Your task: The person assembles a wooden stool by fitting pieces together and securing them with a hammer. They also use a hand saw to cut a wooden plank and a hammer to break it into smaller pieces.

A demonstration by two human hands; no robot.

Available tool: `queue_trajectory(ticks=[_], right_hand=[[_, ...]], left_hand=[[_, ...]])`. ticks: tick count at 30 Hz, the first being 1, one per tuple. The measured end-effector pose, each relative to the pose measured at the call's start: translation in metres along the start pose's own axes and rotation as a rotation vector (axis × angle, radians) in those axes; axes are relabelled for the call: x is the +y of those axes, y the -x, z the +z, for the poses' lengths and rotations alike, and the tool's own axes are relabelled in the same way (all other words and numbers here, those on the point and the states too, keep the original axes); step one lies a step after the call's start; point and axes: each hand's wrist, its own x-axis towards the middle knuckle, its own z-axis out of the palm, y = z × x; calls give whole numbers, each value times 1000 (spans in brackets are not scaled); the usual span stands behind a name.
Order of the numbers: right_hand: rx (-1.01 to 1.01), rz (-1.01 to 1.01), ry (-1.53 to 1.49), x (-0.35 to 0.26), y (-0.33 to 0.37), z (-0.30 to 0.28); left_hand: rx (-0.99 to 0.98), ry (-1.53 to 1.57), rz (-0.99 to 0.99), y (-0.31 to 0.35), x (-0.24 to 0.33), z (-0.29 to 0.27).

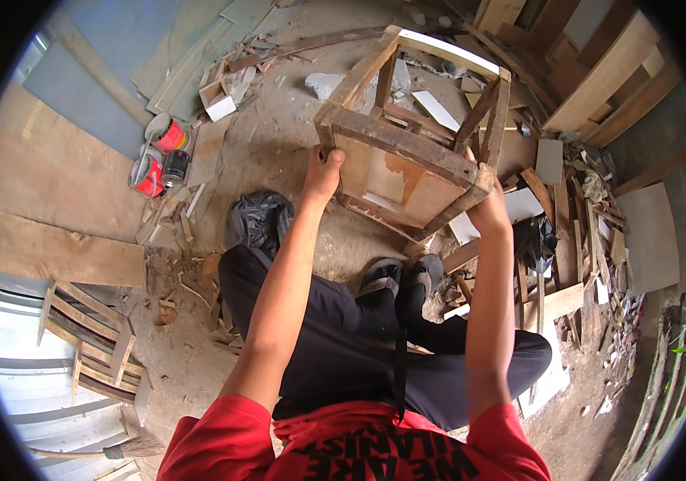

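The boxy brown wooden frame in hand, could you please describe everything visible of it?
This boxy brown wooden frame looks worn, with thick bars and open gaps. A pale flat panel with a ragged brown patch fills its near side; one far edge looks white. It is tilted, gripped at opposite sides by the bare left hand and right hand.

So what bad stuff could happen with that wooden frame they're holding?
1. The wooden frame is tilted, with the left hand and the right hand gripping its sides; if one slipped, it might fall toward the shoes.
2. The wood looks rough and worn, and the hands are bare, so splinters seem possible.
3. Scrap wood lies scattered on the right, so someone stepping there could trip.
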Motion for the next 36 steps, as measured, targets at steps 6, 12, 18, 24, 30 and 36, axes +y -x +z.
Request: queue_trajectory(ticks=[6, 12, 18, 24, 30, 36], right_hand=[[609, -865, 776, -77, 77, 55], [-260, -853, 1272, -112, 47, 147], [-528, -419, 1960, -80, 15, 171], [-353, -503, 2058, -68, 17, 175], [-385, -434, 2070, -71, 15, 178], [-452, -215, 2074, -80, 8, 190]], left_hand=[[142, -92, -1, -1, -6, 1], [77, -45, -71, 1, -4, 2], [117, -41, -128, 1, -8, -1], [41, 5, -177, 16, -18, -3], [-92, 11, -201, 12, -24, -14], [-86, 73, -159, 12, -18, -10]])
